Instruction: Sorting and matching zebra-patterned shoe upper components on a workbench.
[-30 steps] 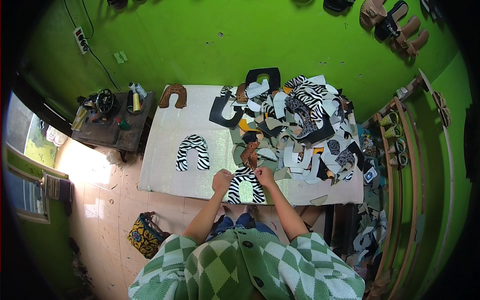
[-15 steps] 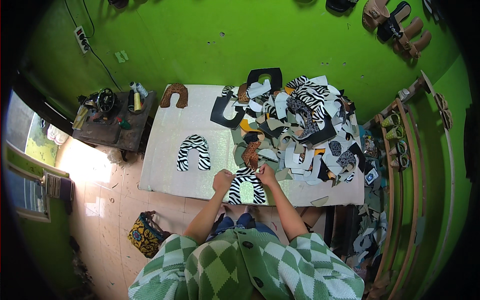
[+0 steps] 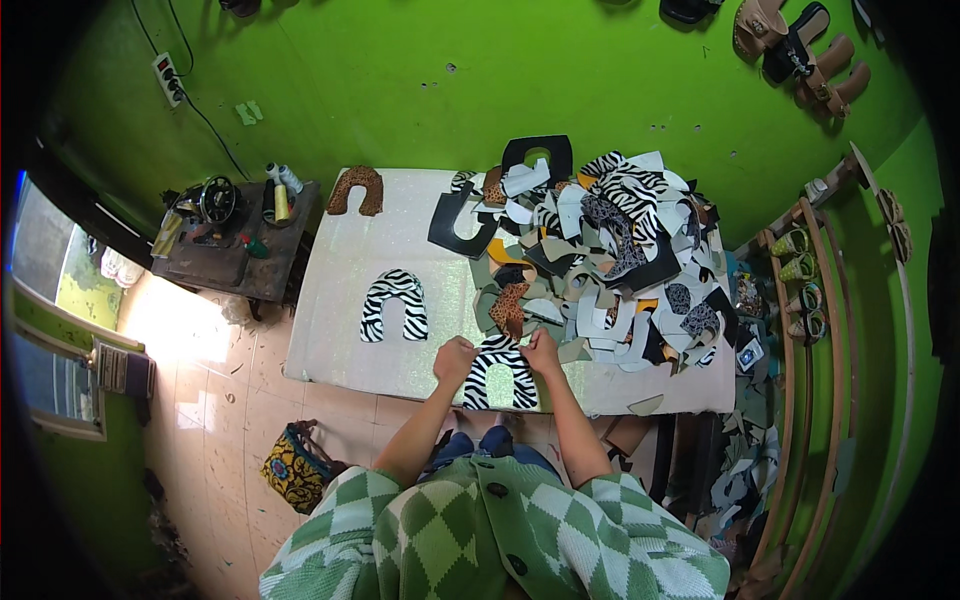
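A zebra-striped U-shaped cut piece [image 3: 498, 372] lies at the near edge of the pale table [image 3: 330, 290]. My left hand [image 3: 453, 359] grips its left upper corner and my right hand [image 3: 541, 352] grips its right upper corner. A second zebra-striped U piece [image 3: 393, 303] lies flat to the left, apart from both hands. A big heap of cut pieces [image 3: 610, 250] in black, white, grey, leopard and zebra patterns covers the table's right half, just beyond my right hand.
A leopard-print U piece [image 3: 357, 189] lies at the table's far left corner and a black U piece [image 3: 460, 222] beside the heap. A sewing machine [image 3: 213, 203] sits on a dark side table at left. A patterned bag [image 3: 295, 466] stands on the floor. Racks with sandals line the right wall.
Both hands stay on the zebra piece at the table's near edge; it has barely shifted. The rest of the table looks the same.
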Tool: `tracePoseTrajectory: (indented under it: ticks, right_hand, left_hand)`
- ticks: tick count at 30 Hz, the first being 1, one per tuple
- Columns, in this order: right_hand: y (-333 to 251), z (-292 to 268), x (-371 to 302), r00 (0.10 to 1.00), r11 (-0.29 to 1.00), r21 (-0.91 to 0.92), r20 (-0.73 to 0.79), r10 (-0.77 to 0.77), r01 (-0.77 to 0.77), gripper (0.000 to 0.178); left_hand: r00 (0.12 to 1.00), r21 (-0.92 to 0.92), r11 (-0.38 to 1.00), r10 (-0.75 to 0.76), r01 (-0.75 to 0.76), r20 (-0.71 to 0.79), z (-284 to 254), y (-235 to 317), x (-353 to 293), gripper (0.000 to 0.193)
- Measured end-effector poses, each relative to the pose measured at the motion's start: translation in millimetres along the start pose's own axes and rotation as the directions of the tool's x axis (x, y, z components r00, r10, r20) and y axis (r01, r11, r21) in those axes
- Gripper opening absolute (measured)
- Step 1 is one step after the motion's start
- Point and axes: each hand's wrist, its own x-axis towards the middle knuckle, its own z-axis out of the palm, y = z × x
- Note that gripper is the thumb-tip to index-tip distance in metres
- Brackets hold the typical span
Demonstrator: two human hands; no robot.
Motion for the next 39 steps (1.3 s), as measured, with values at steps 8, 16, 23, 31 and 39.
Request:
tracePoseTrajectory:
  ticks: [8,16,23,31,39]
  right_hand:
    - [-5,-1,-1,1.000,1.000,-0.030,0.009,-0.007,0.007,0.041]
    - [-8,-2,-1,1.000,0.999,-0.051,0.009,-0.018,0.018,0.039]
    - [-18,0,-7,1.000,0.998,-0.056,-0.002,0.000,0.000,0.033]
    - [-28,4,-23,0.990,0.989,-0.118,-0.099,-0.104,0.092,0.016]
    - [-36,8,-49,0.937,0.879,-0.345,-0.002,-0.350,0.328,0.012]
  left_hand:
    - [0.999,0.052,0.997,0.050,-0.050,0.003,-2,-1,0,0.024]
    - [0.999,0.073,0.997,0.032,-0.030,-0.017,1,-1,0,0.023]
    - [0.997,0.150,0.988,0.056,-0.048,-0.047,8,-1,0,0.018]
    - [0.976,0.295,0.944,0.188,-0.149,-0.110,11,3,-14,0.011]
    - [0.840,0.424,0.822,0.499,-0.380,-0.214,15,-3,-18,0.008]
